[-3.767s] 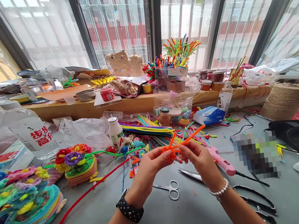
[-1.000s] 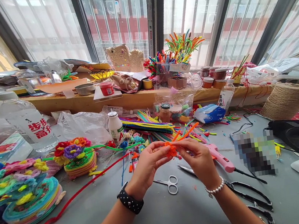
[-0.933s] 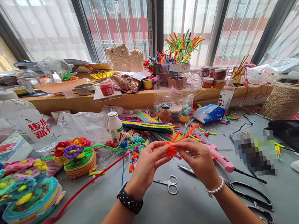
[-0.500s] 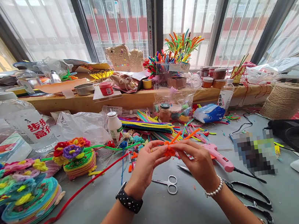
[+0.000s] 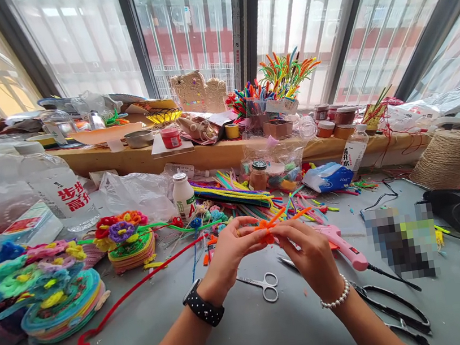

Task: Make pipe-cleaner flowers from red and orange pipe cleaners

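Observation:
Above the middle of the grey table, both hands pinch an orange pipe cleaner (image 5: 269, 238) bent into small loops, its two straight ends pointing up and right. My left hand (image 5: 237, 247), with a polka-dot watch strap at the wrist, grips it from the left. Thumb and fingers of my right hand (image 5: 307, 246) close on it from the right. Fingertips partly hide the loops. Just below lie small silver scissors (image 5: 267, 287). A pink glue gun (image 5: 345, 247) rests beyond my right hand, and a long red pipe cleaner (image 5: 131, 292) stretches across the table at left.
Colourful pipe-cleaner flowers on round bases (image 5: 63, 310) stand at left, near a large water bottle (image 5: 59, 191). Behind the hands are a white bottle (image 5: 183, 197) and a pile of pipe cleaners (image 5: 233, 195). Black-handled shears (image 5: 395, 297) and a twine spool (image 5: 452, 155) are at right.
The whole view has shifted slightly, so everything appears a little further right. Both hands keep hold of the orange pipe cleaner, whose loops look slightly turned between the fingers.

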A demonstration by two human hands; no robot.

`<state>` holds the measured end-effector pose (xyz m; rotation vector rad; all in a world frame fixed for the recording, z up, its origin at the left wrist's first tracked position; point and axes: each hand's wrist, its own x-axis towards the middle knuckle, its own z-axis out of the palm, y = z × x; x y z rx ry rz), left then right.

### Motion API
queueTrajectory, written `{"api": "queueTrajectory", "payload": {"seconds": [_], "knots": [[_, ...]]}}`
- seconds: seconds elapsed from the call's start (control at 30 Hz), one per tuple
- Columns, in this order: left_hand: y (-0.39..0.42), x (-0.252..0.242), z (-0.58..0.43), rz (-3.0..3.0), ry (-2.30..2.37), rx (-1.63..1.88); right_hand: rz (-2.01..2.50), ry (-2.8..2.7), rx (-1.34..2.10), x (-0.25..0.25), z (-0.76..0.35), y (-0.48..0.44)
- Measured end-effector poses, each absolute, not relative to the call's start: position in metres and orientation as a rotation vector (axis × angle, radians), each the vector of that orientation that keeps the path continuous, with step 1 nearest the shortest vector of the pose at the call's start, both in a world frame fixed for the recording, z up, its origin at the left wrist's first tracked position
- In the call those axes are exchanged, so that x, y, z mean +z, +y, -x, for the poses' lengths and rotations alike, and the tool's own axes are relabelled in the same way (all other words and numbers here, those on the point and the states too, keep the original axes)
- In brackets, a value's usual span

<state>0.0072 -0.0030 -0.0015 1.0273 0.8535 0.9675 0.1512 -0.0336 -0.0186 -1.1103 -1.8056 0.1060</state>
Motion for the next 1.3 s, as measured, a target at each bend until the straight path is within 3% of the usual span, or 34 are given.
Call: {"api": "queueTrajectory", "payload": {"seconds": [0.3,0.9,1.3], "knots": [[-0.0026,-0.0026,-0.0063,-0.961,0.812,0.969,1.149,-1.412,0.826,-0.0179,-0.1551,-0.0274],[-0.0026,-0.0024,-0.0081,-0.971,0.823,0.953,1.214,-1.417,0.719,-0.0189,-0.1525,-0.0293],[-0.0032,-0.0036,-0.0075,-1.003,0.793,0.933,1.076,-1.042,1.261,-0.018,-0.1511,-0.0277]]}}
